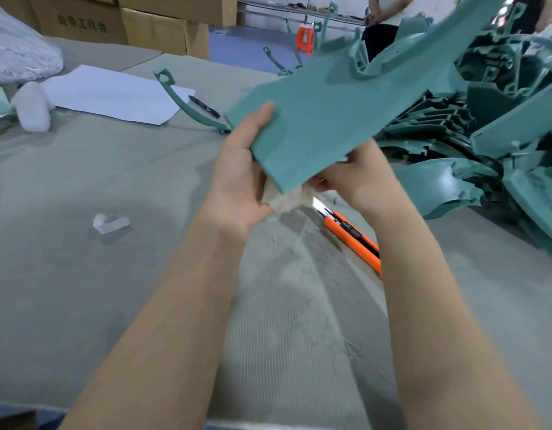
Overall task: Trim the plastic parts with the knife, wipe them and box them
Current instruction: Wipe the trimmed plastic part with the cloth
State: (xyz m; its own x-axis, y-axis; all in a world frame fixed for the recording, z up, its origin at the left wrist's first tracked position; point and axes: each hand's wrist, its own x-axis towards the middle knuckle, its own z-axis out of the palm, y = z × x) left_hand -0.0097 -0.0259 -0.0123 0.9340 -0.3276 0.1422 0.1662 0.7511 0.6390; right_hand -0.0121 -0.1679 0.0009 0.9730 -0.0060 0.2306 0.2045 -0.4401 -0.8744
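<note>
A long teal plastic part (346,110) is held above the grey table, slanting up to the right. My left hand (237,178) grips its near left end, thumb on top. My right hand (358,178) holds a pale cloth (287,197) against the part's lower edge from underneath; the fingers are hidden behind the part. An orange utility knife (352,240) lies on the table below my right wrist, its blade out toward the far left. A heap of teal plastic parts (491,128) fills the right side of the table.
White paper (113,94) and a black pen (204,106) lie at the back left, beside a curved teal strip (187,110). A white scrap (110,223) lies left. Cardboard boxes (138,23) stand behind. A person (383,23) stands at the far right.
</note>
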